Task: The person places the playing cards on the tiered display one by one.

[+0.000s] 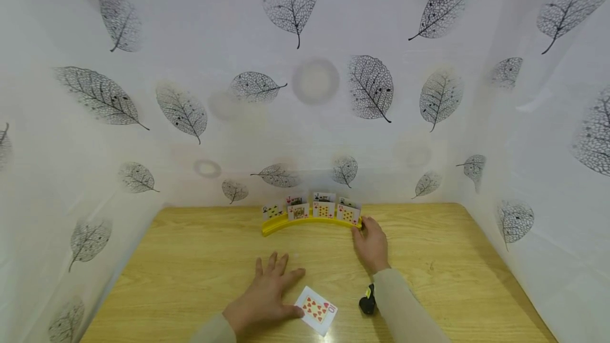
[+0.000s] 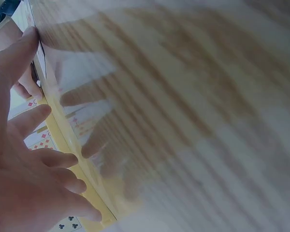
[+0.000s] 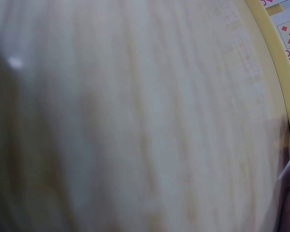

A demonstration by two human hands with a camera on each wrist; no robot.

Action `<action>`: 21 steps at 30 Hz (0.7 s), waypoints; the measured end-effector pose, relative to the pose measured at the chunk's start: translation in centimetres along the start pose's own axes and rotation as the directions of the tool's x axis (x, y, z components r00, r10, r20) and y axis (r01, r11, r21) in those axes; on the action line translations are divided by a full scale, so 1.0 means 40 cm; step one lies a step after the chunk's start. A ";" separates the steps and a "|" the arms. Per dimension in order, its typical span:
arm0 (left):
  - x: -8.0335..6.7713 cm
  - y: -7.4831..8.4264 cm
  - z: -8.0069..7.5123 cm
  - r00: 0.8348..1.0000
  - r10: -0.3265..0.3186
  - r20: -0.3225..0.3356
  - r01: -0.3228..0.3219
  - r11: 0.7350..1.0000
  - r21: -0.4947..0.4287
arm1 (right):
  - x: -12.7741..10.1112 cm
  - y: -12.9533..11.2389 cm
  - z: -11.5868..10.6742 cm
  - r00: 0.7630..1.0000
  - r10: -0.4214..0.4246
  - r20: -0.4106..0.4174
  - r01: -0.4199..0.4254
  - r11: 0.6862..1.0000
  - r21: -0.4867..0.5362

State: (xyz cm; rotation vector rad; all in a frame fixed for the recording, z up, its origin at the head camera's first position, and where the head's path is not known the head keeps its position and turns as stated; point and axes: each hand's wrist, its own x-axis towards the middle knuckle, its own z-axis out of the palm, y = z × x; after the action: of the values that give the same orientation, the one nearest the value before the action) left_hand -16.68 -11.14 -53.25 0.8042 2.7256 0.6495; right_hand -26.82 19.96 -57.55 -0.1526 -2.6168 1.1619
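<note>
A yellow curved card holder (image 1: 278, 224) stands at the back of the table with several playing cards (image 1: 323, 209) upright in two rows. My right hand (image 1: 373, 245) grips the holder's right end between thumb and fingers; only bits of that hand show at the edge of the right wrist view. Lower down, a ten of hearts (image 1: 316, 311) lies face up on the table. My left hand (image 1: 267, 292) is spread flat beside it, palm down, with the thumb tip on the card's left edge. In the left wrist view, the left fingers (image 2: 63, 158) are straight and apart.
A small black object with a yellow part (image 1: 367, 300) lies beside the right forearm. The wooden table (image 1: 190, 258) is glossy and mirrors the hands. White curtains (image 1: 314, 136) with a dark leaf print hang behind it and along both sides.
</note>
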 end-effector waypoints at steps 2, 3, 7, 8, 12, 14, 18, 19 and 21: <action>0.001 -0.001 0.002 1.000 -0.006 0.004 0.006 1.000 0.005 | 0.000 0.000 0.000 1.000 0.002 0.002 -0.002 1.000 0.005; 0.001 -0.001 0.001 1.000 -0.007 0.004 0.007 1.000 0.005 | -0.001 0.000 -0.001 1.000 -0.001 0.002 0.001 1.000 0.007; 0.002 -0.001 0.000 1.000 -0.015 0.012 0.015 1.000 -0.002 | 0.000 0.000 0.000 1.000 -0.007 0.003 0.007 1.000 0.010; 0.002 -0.001 -0.001 1.000 -0.013 0.014 0.013 1.000 -0.003 | 0.000 0.000 0.000 1.000 -0.008 0.003 0.008 1.000 0.011; 0.003 0.001 -0.004 1.000 -0.004 0.021 0.004 1.000 -0.006 | 0.000 0.001 0.001 1.000 -0.008 0.003 0.008 1.000 0.014; 0.003 0.002 -0.005 1.000 0.002 0.026 -0.002 1.000 -0.010 | -0.001 0.000 0.000 1.000 -0.007 -0.002 0.007 1.000 0.015; 0.004 0.002 -0.005 0.999 0.009 0.031 -0.009 1.000 -0.010 | -0.004 -0.002 0.000 1.000 -0.016 -0.018 0.017 1.000 0.015; 0.004 0.002 -0.006 0.999 0.010 0.032 -0.010 1.000 -0.012 | -0.005 -0.003 0.000 1.000 -0.018 -0.022 0.018 1.000 0.016; 0.004 0.003 -0.006 0.999 0.010 0.035 -0.009 1.000 -0.016 | -0.006 -0.003 0.000 0.999 -0.025 -0.027 0.025 1.000 0.015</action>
State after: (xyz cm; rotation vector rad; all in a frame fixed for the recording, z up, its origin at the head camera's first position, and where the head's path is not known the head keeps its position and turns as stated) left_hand -16.83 -11.06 -53.00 0.8175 2.6835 0.6525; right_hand -26.58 19.82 -57.50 -0.1309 -2.5783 1.1635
